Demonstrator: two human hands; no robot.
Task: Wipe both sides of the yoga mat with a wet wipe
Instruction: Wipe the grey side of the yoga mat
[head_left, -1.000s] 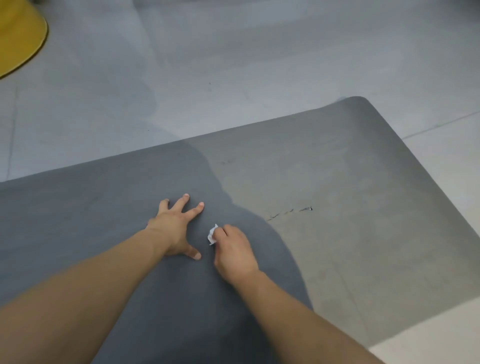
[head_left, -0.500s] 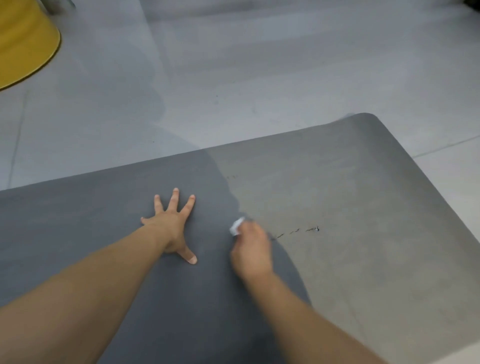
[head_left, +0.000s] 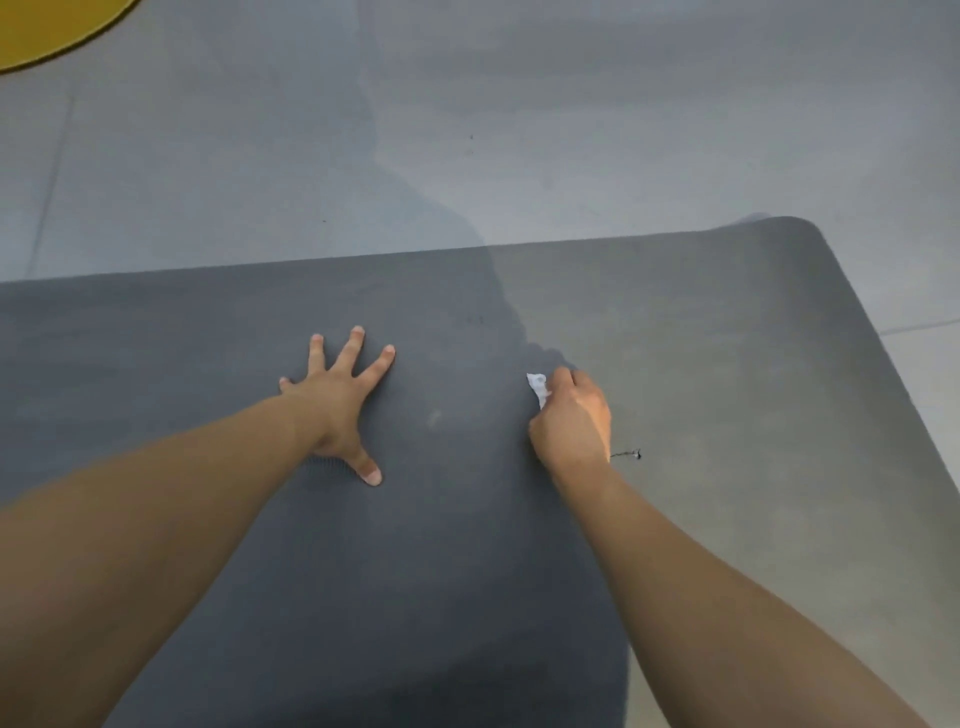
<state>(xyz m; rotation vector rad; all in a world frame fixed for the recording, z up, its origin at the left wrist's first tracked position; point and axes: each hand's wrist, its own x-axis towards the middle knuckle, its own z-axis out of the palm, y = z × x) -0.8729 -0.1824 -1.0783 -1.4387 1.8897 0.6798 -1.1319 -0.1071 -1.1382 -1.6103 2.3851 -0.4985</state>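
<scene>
A dark grey yoga mat (head_left: 727, 364) lies flat on the floor and fills the lower part of the view. Its rounded corner is at the right. My left hand (head_left: 340, 400) presses flat on the mat with the fingers spread. To its right, my right hand (head_left: 571, 421) grips a crumpled white wet wipe (head_left: 537, 387) against the mat. Only a small part of the wipe shows beyond the fingers. A short black mark (head_left: 626, 454) on the mat sits just right of my right wrist.
Pale grey floor (head_left: 571, 130) lies beyond the mat's far edge and at the right. A yellow round object (head_left: 47, 31) shows at the top left corner. My shadow darkens the middle of the mat and floor.
My right hand has slid with the wipe to the right and farther from me across the mat. My left hand stays pressed flat. The view has shifted.
</scene>
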